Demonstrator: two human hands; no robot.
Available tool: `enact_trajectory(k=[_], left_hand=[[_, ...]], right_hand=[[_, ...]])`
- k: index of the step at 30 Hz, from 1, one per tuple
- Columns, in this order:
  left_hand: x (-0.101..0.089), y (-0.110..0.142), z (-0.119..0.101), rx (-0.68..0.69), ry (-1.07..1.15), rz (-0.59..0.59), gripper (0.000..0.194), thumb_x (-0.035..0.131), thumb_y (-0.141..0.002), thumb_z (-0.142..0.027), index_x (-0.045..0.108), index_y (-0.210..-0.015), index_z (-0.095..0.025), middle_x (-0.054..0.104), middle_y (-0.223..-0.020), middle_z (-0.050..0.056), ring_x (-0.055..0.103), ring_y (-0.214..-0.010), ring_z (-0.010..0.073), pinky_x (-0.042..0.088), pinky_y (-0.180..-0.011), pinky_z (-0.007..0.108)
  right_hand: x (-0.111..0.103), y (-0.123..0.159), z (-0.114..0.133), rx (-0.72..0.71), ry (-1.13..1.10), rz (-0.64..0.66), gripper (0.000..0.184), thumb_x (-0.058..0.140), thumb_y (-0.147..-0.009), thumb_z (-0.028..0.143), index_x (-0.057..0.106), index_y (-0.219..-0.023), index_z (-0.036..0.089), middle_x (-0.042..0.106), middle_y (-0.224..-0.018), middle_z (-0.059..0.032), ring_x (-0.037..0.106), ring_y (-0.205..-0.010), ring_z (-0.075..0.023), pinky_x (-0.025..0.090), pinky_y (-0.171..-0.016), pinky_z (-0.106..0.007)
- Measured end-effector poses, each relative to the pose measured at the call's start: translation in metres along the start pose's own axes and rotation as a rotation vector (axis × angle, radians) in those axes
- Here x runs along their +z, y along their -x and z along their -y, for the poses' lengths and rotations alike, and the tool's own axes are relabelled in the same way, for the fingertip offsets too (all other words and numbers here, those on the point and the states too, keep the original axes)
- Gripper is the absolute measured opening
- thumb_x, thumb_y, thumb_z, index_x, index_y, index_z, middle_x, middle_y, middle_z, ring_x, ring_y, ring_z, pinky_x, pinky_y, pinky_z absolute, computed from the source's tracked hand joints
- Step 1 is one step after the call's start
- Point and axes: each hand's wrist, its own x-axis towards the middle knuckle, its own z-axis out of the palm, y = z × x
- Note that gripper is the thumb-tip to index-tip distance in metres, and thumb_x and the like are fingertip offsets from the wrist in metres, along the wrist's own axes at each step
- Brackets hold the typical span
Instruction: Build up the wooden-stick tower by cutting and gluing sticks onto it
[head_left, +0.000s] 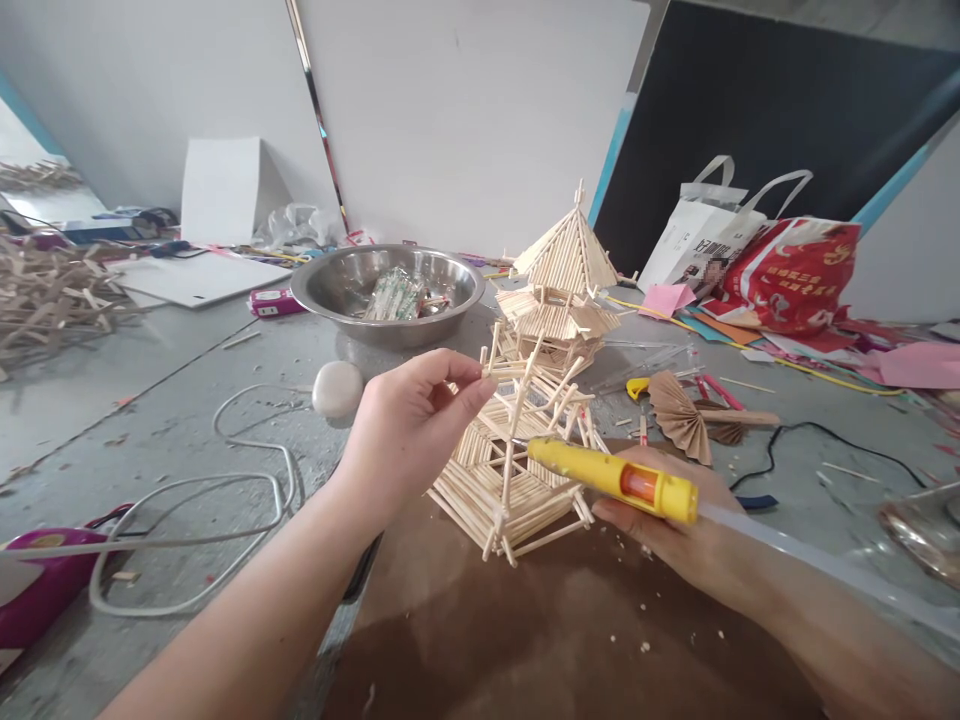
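In the middle stands a lattice frame of thin wooden sticks (525, 490), on a brown board (450, 630). My left hand (416, 420) is closed in a pinch at the frame's upper left corner, thumb and forefinger on a wooden stick (496, 350). From the right, my right hand (667, 510) is wrapped round a yellow hot glue gun (600, 470), partly hidden behind it. The gun's nozzle points left and is close to an upright stick of the frame. A long clear glue stick (810, 565) runs out of the gun's back end.
Behind the frame rises a stick pagoda (566, 250) with a pointed roof. A steel basin (390, 290) holds a plastic packet. Left lie a white round object (337, 388) and a looped cable (289, 470). Right are folded brown paper fans (679, 415), a red bag (795, 275) and a white bag (694, 240).
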Motion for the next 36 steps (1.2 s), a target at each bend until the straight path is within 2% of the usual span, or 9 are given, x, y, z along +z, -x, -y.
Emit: enact_trajectory(k=[21, 31, 36], left_hand=[[0.0, -0.001, -0.002, 0.008, -0.034, 0.007, 0.014, 0.055, -0.072, -0.03, 0.061, -0.069, -0.018, 0.057, -0.055, -0.002, 0.043, -0.045, 0.0071, 0.035, -0.042, 0.02], [0.001, -0.001, 0.0, 0.028, -0.05, 0.007, 0.014, 0.055, -0.072, -0.031, 0.061, -0.07, -0.018, 0.057, -0.055, -0.002, 0.042, -0.044, 0.0068, 0.033, -0.041, 0.02], [0.001, 0.0, 0.0, 0.038, -0.047, -0.002, 0.014, 0.056, -0.072, -0.031, 0.061, -0.071, -0.019, 0.058, -0.056, -0.002, 0.044, -0.044, 0.007, 0.034, -0.042, 0.02]], right_hand=[[-0.001, 0.003, -0.002, 0.076, -0.051, 0.026, 0.016, 0.052, -0.076, 0.042, 0.049, -0.083, 0.028, 0.056, -0.064, 0.0025, 0.057, -0.056, -0.0169, 0.046, -0.048, -0.03], [0.003, 0.006, -0.006, 0.086, -0.05, -0.123, 0.016, 0.054, -0.073, 0.042, 0.051, -0.076, 0.027, 0.055, -0.058, 0.0028, 0.056, -0.053, -0.018, 0.044, -0.049, -0.03], [0.004, 0.006, -0.01, 0.061, -0.024, -0.14, 0.018, 0.054, -0.072, 0.044, 0.052, -0.08, 0.028, 0.058, -0.062, 0.0017, 0.058, -0.056, -0.0197, 0.046, -0.05, -0.032]])
